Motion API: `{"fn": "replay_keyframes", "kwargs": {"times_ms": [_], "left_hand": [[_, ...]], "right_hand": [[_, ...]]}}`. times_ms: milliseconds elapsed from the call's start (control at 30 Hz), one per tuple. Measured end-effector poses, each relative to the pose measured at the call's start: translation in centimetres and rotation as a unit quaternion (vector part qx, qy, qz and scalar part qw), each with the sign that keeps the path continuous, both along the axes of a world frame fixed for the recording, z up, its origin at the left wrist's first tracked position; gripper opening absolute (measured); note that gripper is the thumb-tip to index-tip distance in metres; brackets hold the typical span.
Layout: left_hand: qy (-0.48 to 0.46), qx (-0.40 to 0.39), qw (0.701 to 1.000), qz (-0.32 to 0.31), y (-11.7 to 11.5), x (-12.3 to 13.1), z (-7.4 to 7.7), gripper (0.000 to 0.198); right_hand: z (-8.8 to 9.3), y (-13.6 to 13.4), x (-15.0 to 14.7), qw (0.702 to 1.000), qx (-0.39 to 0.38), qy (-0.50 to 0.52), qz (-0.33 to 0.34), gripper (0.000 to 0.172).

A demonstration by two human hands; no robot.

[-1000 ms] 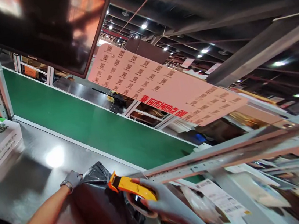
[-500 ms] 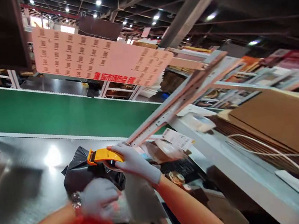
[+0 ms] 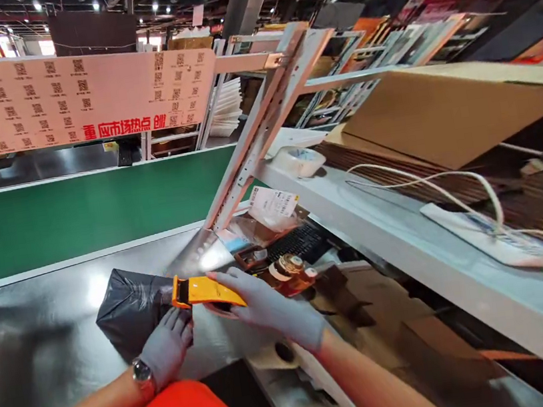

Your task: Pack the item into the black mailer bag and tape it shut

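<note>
A black plastic-wrapped parcel (image 3: 133, 314) lies on the metal tabletop (image 3: 64, 381). My left hand (image 3: 166, 348), in a grey glove with a watch at the wrist, grips the near right end of the parcel, its fingers pressed together over the plastic. My right hand (image 3: 271, 308), gloved as well, is closed around a yellow tape dispenser (image 3: 213, 290). The dispenser's front end touches the parcel's right end, just above my left fingertips. Part of the tape roll shows beneath the dispenser; my right palm hides the rest.
Right of the table, a grey shelf (image 3: 354, 219) bears a clear tape roll (image 3: 298, 161), a white power strip (image 3: 492, 233) and stacked cardboard (image 3: 441, 119). Below it are a keyboard (image 3: 297, 243) and brown-labelled rolls (image 3: 285, 269). A slanting metal post (image 3: 256, 131) rises beside a green belt (image 3: 76, 214).
My left hand has moved up from near my body onto the parcel. The dispenser remains in my right hand at the parcel's end. The view has turned right and levelled.
</note>
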State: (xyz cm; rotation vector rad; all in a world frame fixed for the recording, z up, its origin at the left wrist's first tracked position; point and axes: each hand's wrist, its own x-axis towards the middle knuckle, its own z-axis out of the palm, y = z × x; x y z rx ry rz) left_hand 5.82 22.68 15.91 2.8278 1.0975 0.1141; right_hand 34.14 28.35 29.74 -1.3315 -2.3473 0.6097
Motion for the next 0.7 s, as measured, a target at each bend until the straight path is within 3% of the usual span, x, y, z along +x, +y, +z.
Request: {"fn": "replay_keyframes", "kwargs": {"times_ms": [133, 233, 300, 400, 500, 567, 633, 700], "left_hand": [[-0.014, 0.025, 1.0, 0.0, -1.1, -2.4, -1.6, 0.046], [-0.051, 0.055, 0.997, 0.009, -1.9, -6.1, -2.7, 0.05], [-0.085, 0.095, 0.989, 0.073, -1.9, -10.0, -3.2, 0.057], [-0.142, 0.17, 0.949, 0.223, -0.7, -16.4, -4.1, 0.076], [-0.196, 0.117, 0.941, 0.25, 1.5, -20.5, -4.9, 0.095], [-0.227, 0.047, 0.94, 0.251, 3.2, -20.9, -4.6, 0.093], [-0.239, -0.007, 0.93, 0.279, 5.3, -19.8, -3.1, 0.086], [-0.231, -0.046, 0.918, 0.32, 8.1, -18.1, -0.8, 0.083]], "right_hand": [[-6.0, -4.3, 5.8, 0.995, -0.018, 0.043, -0.091, 0.059], [-12.4, -6.6, 6.2, 0.985, -0.055, 0.107, -0.122, 0.066], [-16.5, -7.4, 5.2, 0.977, -0.056, 0.144, -0.144, 0.072], [-21.2, -7.4, 3.5, 0.961, -0.049, 0.204, -0.181, 0.068], [-24.1, -6.6, 2.4, 0.937, -0.055, 0.264, -0.221, 0.062], [-25.0, -5.6, 1.9, 0.918, -0.07, 0.303, -0.245, 0.066], [-25.3, -4.1, 1.2, 0.894, -0.099, 0.344, -0.268, 0.07], [-25.1, -2.1, 0.5, 0.866, -0.134, 0.392, -0.281, 0.072]]}}
